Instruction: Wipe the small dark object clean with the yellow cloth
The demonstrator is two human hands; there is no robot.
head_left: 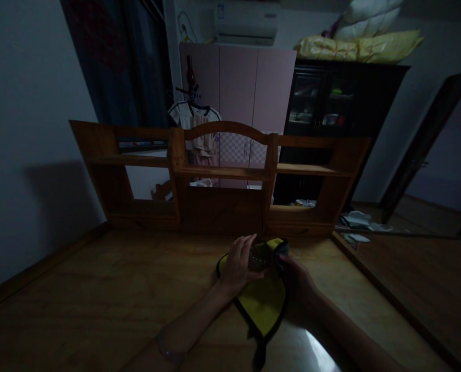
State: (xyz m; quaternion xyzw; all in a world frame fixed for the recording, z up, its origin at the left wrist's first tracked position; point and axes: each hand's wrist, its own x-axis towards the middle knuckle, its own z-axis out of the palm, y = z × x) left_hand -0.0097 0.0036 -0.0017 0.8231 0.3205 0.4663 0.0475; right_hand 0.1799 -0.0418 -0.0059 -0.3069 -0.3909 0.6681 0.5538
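A small clear glass (258, 255) is held over the wooden desk (98, 289). My left hand (238, 266) is wrapped round the glass from the left. My right hand (298, 287) grips a yellow cloth with a dark border (264, 304). The cloth is bunched against the glass on its right side and hangs down toward the desk's near edge. The room is dim, so the fingers on the cloth are hard to make out.
A wooden shelf unit (222, 173) stands along the back of the desk. Behind it are a pink wardrobe (249, 88), a dark glass-door cabinet (331, 103) topped with bedding, hanging clothes and an air conditioner (245, 23). A wall runs on the left.
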